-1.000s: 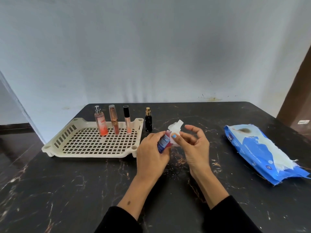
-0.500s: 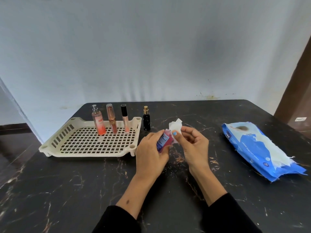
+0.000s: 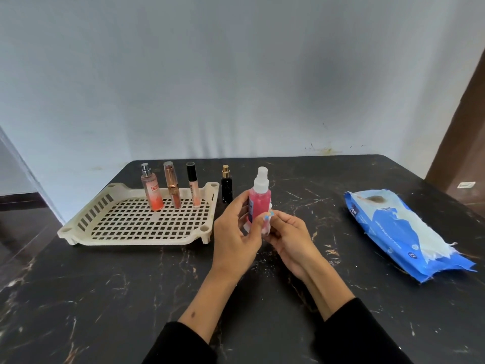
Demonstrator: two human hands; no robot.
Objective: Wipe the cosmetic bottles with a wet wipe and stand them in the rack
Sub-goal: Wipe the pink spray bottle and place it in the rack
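Both hands grip: left hand (image 3: 233, 232) fingers round the pink bottle (image 3: 258, 203), right hand (image 3: 291, 237) pinching the wipe (image 3: 266, 228).

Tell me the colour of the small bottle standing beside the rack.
Black bottle with a gold cap, seen in the head view.

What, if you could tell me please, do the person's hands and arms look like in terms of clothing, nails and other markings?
Both forearms are bare, with black sleeves pushed up towards the elbows. The left hand shows no ring or watch, and its forearm carries a small dark spot. The right hand has a light blue painted thumbnail and is likewise without visible jewellery. No gloves are worn.
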